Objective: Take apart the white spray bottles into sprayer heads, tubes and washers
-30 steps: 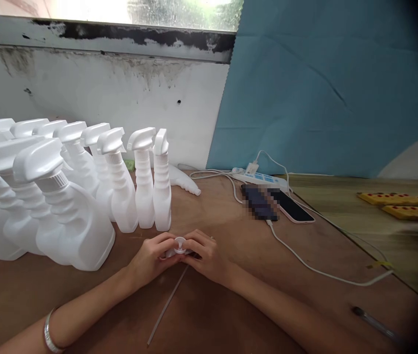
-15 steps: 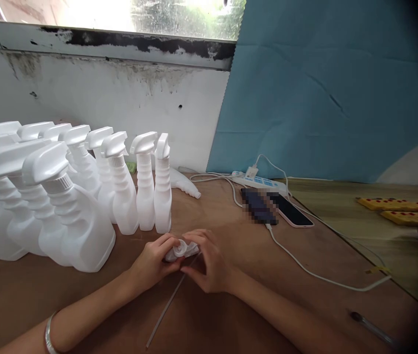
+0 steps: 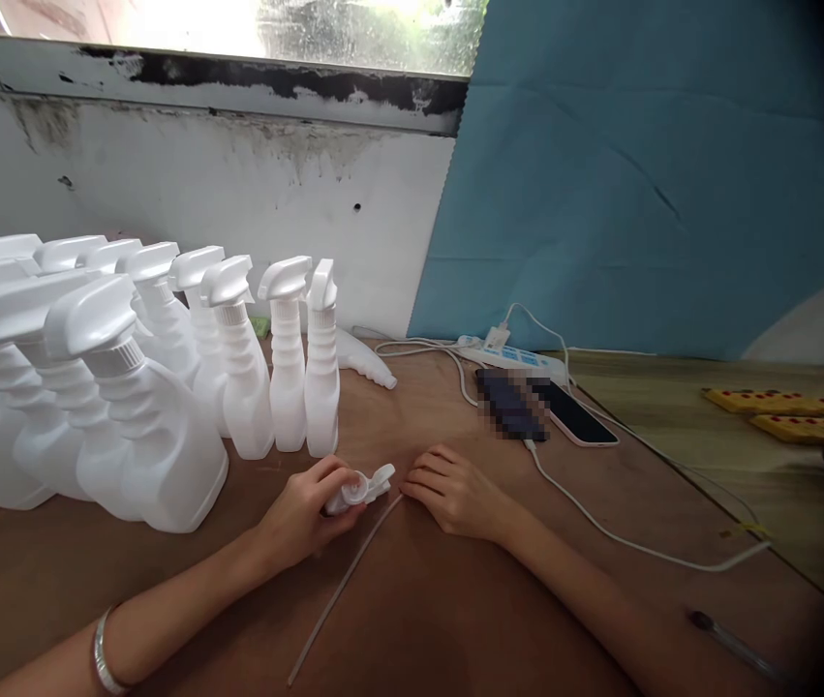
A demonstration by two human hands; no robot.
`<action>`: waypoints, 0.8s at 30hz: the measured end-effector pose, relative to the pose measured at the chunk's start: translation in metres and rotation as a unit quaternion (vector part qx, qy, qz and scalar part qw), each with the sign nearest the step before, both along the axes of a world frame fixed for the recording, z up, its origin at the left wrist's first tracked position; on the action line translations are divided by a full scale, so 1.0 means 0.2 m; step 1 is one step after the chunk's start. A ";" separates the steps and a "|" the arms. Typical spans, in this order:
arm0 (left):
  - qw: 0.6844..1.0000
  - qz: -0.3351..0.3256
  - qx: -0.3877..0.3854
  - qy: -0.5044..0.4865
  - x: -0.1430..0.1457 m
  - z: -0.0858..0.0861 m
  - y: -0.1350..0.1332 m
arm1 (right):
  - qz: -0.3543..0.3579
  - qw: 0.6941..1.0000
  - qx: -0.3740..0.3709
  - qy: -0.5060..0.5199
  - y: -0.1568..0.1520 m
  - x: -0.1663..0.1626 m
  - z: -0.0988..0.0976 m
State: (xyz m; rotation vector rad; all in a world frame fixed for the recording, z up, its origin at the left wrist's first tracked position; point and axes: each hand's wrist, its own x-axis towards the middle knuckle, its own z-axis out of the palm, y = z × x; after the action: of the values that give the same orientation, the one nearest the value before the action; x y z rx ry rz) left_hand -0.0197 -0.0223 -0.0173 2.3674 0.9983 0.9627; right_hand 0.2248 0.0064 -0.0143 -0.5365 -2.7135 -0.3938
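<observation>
My left hand (image 3: 310,508) is closed around a white spray trigger head (image 3: 357,489); its open neck faces up and its lever sticks out to the right. A thin pale tube (image 3: 343,586) runs along the table, slightly bowed. At the tube's upper end, the fingers of my right hand (image 3: 447,492) are drawn together, the fingertips on it. The thumb is hidden beneath the hand. Just beyond my left hand stand white spray bottles (image 3: 321,397) with trigger heads fitted.
Several more white spray bottles (image 3: 157,445) crowd the left side. A bare white bottle (image 3: 364,358) lies on its side by the wall. Phones (image 3: 575,414), a power strip (image 3: 517,360) and a white cable (image 3: 600,532) are on the right. A pen-like object (image 3: 735,647) lies near the front right.
My right hand has let go of the spray trigger head and moved right, down to the tube's end. The tube has gone from straight to bowed. My left hand keeps its hold.
</observation>
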 end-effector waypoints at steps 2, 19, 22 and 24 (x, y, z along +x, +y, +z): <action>1.000 0.005 -0.008 0.002 0.00 0.00 0.00 | 0.017 0.999 0.029 -0.008 0.01 0.02 0.00; 0.998 0.001 -0.054 -0.021 0.01 0.00 0.01 | -0.094 0.728 -0.326 0.595 -0.09 -0.39 -0.01; 0.999 -0.002 -0.050 -0.018 0.01 0.00 0.01 | -0.096 0.702 -0.371 0.600 -0.10 -0.46 -0.01; 0.999 -0.003 -0.049 -0.018 0.01 0.00 0.01 | -0.114 0.710 -0.383 0.579 -0.09 -0.47 -0.03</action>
State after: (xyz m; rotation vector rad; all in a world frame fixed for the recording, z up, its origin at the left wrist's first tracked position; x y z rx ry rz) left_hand -0.0178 -0.0200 -0.0170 2.2646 0.9999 0.9295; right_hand 0.1306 -0.0116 -0.0207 -0.9086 -1.4226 0.8330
